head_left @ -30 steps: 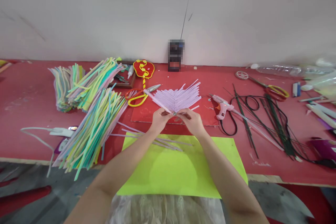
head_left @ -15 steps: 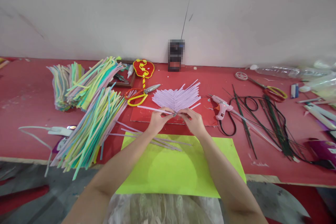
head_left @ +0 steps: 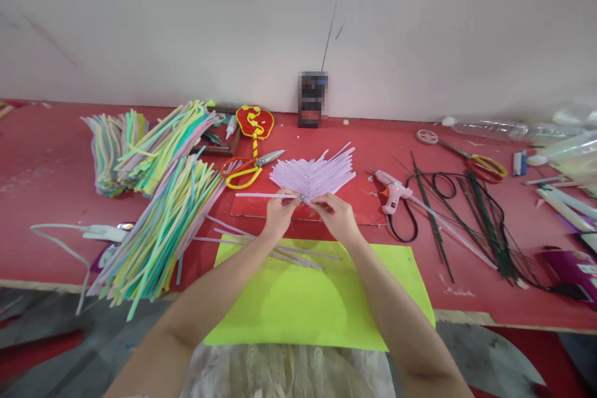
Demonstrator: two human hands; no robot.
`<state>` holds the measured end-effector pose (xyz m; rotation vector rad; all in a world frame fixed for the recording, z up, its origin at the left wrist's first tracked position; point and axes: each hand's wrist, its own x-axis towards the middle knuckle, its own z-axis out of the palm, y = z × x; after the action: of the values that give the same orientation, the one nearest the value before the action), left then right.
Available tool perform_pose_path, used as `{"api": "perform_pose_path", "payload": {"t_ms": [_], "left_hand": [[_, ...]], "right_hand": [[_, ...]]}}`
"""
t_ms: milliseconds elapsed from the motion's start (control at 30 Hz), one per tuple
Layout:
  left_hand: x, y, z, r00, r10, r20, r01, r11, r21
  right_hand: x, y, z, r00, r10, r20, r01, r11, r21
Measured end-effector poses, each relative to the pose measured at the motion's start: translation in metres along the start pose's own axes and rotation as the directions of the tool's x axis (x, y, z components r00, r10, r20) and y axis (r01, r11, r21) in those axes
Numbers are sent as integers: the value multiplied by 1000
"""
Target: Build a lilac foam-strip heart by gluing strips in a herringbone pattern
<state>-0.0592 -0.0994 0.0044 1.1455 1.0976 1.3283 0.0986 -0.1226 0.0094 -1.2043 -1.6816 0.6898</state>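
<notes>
A lilac pipe cleaner (head_left: 254, 195) sticks out level to the left from my left hand (head_left: 280, 211), whose thumb and fingers are pinched on it. Beside it, my right hand (head_left: 336, 216) has its fingertips closed at the lower tip of a feathered, leaf-shaped piece of lilac pipe cleaners (head_left: 310, 171). What lies exactly between the right fingertips is partly hidden. The piece rests on a red board (head_left: 359, 205). Several loose lilac pipe cleaners (head_left: 298, 258) lie below my left hand, across the edge of a yellow-green sheet (head_left: 317, 305).
Bundles of coloured pipe cleaners (head_left: 172, 230) lie at left, near scissors (head_left: 245, 174) and a red-yellow ornament (head_left: 254, 123). At right are a pink glue gun (head_left: 394, 191), its black cord, dark green wires (head_left: 489, 224), more scissors (head_left: 485, 166) and plastic bottles (head_left: 489, 128). A blurred dark device (head_left: 312, 99) stands against the wall.
The pipe cleaner in my left hand has shifted left and turned more level. My fingertips have moved slightly left. A lilac end beyond my right hand no longer shows.
</notes>
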Motion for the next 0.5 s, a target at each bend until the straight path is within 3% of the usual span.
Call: {"api": "perform_pose_path", "payload": {"t_ms": [267, 500], "left_hand": [[2, 5, -1, 996, -57, 73, 59, 998, -35], [3, 3, -3, 997, -69, 36, 70, 996, -48]], "right_hand": [[-1, -2, -2, 997, -14, -81, 13, 1000, -14], [-1, -1, -6, 990, -68, -121, 60, 996, -70]]}}
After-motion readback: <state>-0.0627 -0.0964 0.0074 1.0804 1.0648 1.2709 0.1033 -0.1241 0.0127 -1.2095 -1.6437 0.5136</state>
